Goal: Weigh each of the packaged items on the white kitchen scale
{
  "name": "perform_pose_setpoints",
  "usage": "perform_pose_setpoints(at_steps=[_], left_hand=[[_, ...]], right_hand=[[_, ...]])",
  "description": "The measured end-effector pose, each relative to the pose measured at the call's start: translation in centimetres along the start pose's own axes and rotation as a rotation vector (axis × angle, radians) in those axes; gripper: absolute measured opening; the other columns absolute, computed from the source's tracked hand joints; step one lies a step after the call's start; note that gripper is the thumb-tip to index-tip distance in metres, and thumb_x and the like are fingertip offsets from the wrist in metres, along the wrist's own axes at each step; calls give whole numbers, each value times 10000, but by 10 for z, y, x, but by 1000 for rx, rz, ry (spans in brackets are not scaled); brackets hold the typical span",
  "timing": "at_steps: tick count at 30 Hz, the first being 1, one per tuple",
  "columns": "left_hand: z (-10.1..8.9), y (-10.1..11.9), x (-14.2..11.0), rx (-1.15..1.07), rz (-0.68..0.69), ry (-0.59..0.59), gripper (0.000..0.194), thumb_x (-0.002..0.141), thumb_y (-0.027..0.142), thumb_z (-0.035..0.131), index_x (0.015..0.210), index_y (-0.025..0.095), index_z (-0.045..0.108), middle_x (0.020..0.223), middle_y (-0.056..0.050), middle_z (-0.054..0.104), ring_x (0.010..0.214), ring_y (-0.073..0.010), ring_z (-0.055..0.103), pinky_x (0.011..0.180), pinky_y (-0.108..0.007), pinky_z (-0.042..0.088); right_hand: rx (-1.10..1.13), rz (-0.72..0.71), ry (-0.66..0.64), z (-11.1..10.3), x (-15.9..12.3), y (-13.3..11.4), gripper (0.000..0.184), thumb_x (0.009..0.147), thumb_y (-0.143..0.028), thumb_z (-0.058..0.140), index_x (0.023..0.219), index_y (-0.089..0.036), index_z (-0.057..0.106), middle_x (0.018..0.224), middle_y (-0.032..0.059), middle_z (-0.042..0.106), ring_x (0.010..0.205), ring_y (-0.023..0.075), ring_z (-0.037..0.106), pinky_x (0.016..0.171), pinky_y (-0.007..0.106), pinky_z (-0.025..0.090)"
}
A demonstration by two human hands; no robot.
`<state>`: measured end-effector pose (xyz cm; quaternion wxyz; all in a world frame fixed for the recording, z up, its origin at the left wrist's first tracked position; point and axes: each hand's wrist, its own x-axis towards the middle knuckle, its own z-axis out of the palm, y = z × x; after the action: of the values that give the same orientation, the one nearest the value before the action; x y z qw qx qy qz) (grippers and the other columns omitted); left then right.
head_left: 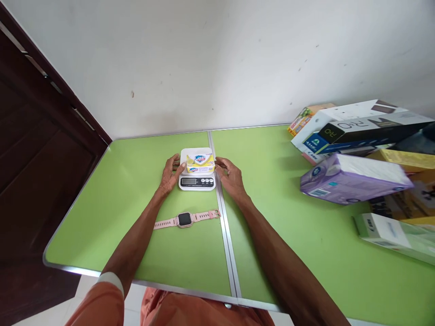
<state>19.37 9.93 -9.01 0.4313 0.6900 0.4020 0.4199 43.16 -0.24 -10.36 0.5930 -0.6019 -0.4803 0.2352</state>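
A white kitchen scale (198, 183) with a dark display and round buttons sits on the green table (190, 262). On its platform rests a yellow and white soap box (200, 164). My left hand (171, 174) is at the scale's left side, thumb and fingers apart, the thumb tip reaching over the edge close to the box. At the right side is my right hand (231, 177), fingers bent and apart, their tips beside the scale and the box's right end. Whether the fingertips touch either one, I cannot tell. A pink smartwatch (185, 219) lies face up nearer me, its left strap end partly behind my left forearm.
Several packages are piled on the right: a black and white box (370, 126), a purple tissue pack (353, 179) and a green and white box (390, 231). A metal seam (227, 244) crosses the table. Behind stands a white wall (210, 68); a dark door (37, 158) is left.
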Motion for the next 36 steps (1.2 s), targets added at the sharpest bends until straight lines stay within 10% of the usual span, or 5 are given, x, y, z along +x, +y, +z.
perform_pose_setpoints(at_steps=[26, 31, 36], left_hand=[[-10, 45, 32, 474, 235, -105, 715, 727, 720, 934, 1242, 275, 714, 1602, -155, 570, 1564, -435, 463, 1287, -701, 414], [27, 84, 25, 421, 379, -78, 668, 740, 675, 943, 1225, 263, 739, 1489, -134, 650, 1479, -408, 538, 1255, -643, 453], [106, 125, -2, 281, 412, -223, 620, 770, 539, 956, 1295, 296, 732, 1287, -67, 738, 1282, -354, 659, 1106, -573, 573]], right_hand=[[-10, -54, -42, 6, -1, -31, 571, 1099, -661, 580, 1464, -250, 735, 1461, 142, 711, 1432, 310, 589, 1185, 516, 553], [-1, -105, 52, -36, -22, -60, 674, 1085, -661, 595, 1608, -238, 623, 1486, 163, 686, 1422, 322, 596, 1102, 492, 614], [-74, -112, 326, -104, -69, -84, 610, 1091, -606, 601, 1601, -275, 639, 1470, 142, 700, 1323, 305, 682, 1037, 441, 654]])
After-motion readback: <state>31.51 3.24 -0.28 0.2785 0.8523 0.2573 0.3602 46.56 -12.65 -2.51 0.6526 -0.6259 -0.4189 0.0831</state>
